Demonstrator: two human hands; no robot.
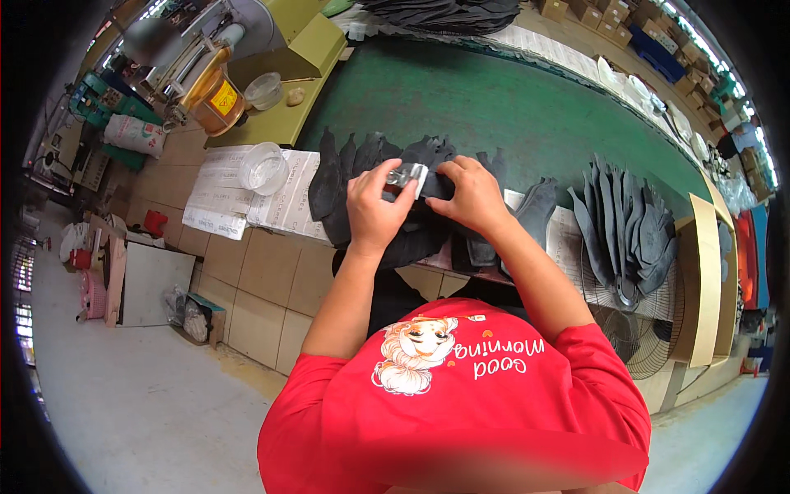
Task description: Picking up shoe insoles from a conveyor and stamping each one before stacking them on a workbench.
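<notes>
My left hand (380,204) pinches a small clear-and-white object (418,179) between thumb and fingers; its exact kind cannot be made out. Close beside it, my right hand (476,196) is curled with fingers and thumb at the edge of a black flat piece (436,186). Both hands are over the table's near edge. Around them lie overlapping black shaped pieces (327,177), some hanging over the edge. Another fanned bunch of black pieces (625,222) lies to the right. My hands hide part of the middle pieces.
The green tabletop (461,90) stretches ahead, with a black pile (444,12) at its far side. A clear round tub (265,169) stands on white printed sheeting at left, near a machine with an amber container (216,103). At right are a wire fan guard (629,337) and a cardboard box (704,280).
</notes>
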